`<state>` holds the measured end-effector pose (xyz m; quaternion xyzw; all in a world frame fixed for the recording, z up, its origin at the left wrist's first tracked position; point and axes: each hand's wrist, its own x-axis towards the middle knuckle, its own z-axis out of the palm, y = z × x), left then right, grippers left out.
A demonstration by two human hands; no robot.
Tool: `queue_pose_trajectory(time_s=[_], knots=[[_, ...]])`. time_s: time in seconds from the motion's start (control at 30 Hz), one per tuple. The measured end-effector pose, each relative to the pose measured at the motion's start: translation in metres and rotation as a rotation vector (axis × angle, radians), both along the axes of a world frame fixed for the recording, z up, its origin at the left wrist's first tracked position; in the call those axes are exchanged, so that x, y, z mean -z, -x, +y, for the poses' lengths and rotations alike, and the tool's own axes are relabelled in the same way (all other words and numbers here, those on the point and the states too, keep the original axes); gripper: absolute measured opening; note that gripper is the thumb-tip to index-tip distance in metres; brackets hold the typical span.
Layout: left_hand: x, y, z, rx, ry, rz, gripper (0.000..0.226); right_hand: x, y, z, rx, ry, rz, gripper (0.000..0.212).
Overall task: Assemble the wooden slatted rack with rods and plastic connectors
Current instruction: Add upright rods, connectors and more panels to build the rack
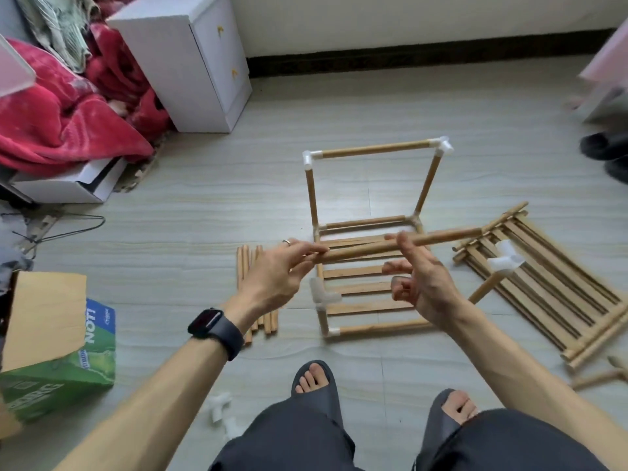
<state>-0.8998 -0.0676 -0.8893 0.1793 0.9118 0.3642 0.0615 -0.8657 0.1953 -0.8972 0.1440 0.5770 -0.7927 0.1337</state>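
Past a bundle of loose dowels (258, 290), the left hand (282, 270) pinches one end of a smooth round rod (448, 236). The rod is level above the half-built rack (373, 149) with its white plastic connectors (443, 146). The right hand (424, 283) holds the rod's middle between forefinger and thumb, left of a flat slatted panel (550, 290).

Rack frame (367, 229) stands on the floor (187, 239), centre, ahead of the feet (314, 379). Loose rods (258, 321) lie just left of it. Slatted panel (557, 300) lies to its right, a connector (506, 261) on top. One rod (448, 236) crosses above the frame between left hand (282, 277) and right hand (424, 283). Cabinet (190, 62) behind-left, cardboard box (57, 351) near-left, more connectors (221, 411) by the feet.
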Motion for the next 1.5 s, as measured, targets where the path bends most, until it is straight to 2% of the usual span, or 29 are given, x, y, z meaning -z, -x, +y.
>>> queue_pose_trajectory(time_s=[0.07,0.13,0.23,0.3,0.4,0.5,0.77,0.93,1.17,1.27,1.33,1.37,1.5], knots=[[0.000,-0.004,0.023,0.014,-0.031,0.051,0.030,-0.005,-0.010,0.006,0.154,0.051,0.006,0.039],[0.009,-0.012,0.039,-0.172,-0.114,0.019,0.042,-0.004,-0.023,0.018,0.302,0.011,0.021,0.032],[0.025,-0.027,0.056,-0.458,-0.331,-0.420,0.053,0.004,-0.042,0.038,0.458,0.018,-0.015,0.028],[0.039,-0.034,0.061,-0.467,-0.313,-0.569,0.041,0.011,-0.054,0.049,0.495,0.046,-0.077,0.030],[0.049,-0.035,0.063,-0.443,-0.380,-0.543,0.015,0.023,-0.063,0.053,0.487,0.110,-0.135,0.030],[0.049,-0.033,0.062,-0.448,-0.448,-0.488,0.004,0.030,-0.064,0.049,0.465,0.155,-0.157,0.029],[0.056,-0.040,0.059,-0.441,-0.461,-0.429,0.008,0.038,-0.058,0.046,0.437,0.151,-0.119,0.029],[0.057,-0.036,0.064,-0.514,-0.486,-0.412,0.009,0.041,-0.055,0.046,0.408,0.180,-0.114,0.028],[0.060,-0.038,0.071,-0.509,-0.536,-0.397,0.007,0.053,-0.052,0.038,0.351,0.236,-0.165,0.024],[0.063,-0.040,0.072,-0.604,-0.577,-0.344,0.009,0.054,-0.050,0.027,0.338,0.201,-0.104,0.026],[0.063,-0.039,0.070,-0.650,-0.566,-0.296,0.002,0.051,-0.045,0.022,0.315,0.187,-0.083,0.026],[0.064,-0.040,0.069,-0.661,-0.560,-0.277,0.007,0.048,-0.042,0.022,0.299,0.184,-0.084,0.026],[0.063,-0.040,0.067,-0.628,-0.535,-0.275,0.004,0.043,-0.035,0.026,0.251,0.181,-0.131,0.024]])
